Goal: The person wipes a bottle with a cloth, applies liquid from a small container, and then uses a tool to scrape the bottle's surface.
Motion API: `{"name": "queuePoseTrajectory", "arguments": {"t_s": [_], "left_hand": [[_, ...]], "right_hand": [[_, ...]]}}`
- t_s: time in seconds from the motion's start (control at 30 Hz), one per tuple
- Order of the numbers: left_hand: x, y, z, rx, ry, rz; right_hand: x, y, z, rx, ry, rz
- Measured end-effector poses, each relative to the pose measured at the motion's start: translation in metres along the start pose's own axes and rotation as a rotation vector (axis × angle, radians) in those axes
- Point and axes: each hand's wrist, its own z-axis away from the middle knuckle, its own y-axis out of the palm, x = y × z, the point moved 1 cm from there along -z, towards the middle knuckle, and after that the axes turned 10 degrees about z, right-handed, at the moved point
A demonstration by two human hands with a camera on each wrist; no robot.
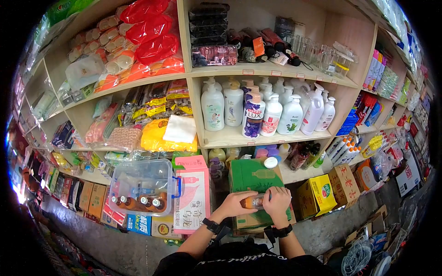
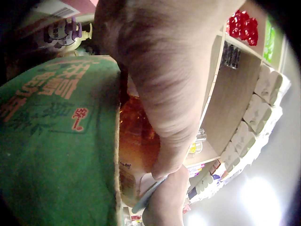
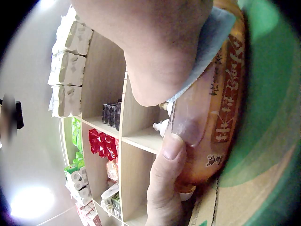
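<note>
An amber plastic drink bottle (image 1: 253, 202) lies on its side over a green carton (image 1: 251, 171). My left hand (image 1: 234, 204) grips one end of it, its thumb (image 3: 170, 157) along the bottle's side in the right wrist view. My right hand (image 1: 277, 202) pinches a thin light-blue cloth (image 3: 211, 40) against the other end. This cloth also shows at the bottle in the left wrist view, under the fingers. Dark printed characters run along the bottle's clear label. Much of the bottle is hidden behind both hands.
A clear plastic box (image 1: 122, 179) with several brown bottles stands to the left, beside a pink-and-white carton (image 1: 192, 184). A round white lid (image 1: 270, 162) sits at the green carton's back. Shelves with white pump bottles (image 1: 290, 115) rise ahead; a yellow box (image 1: 317, 195) stands right.
</note>
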Motion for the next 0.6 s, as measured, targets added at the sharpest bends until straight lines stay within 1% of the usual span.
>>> {"name": "queuePoseTrajectory", "arguments": {"t_s": [0.6], "left_hand": [[-0.0005, -0.0007, 0.0002, 0.007, -0.014, 0.019]], "right_hand": [[-0.0005, 0.0010, 0.0005, -0.010, -0.003, -0.015]]}}
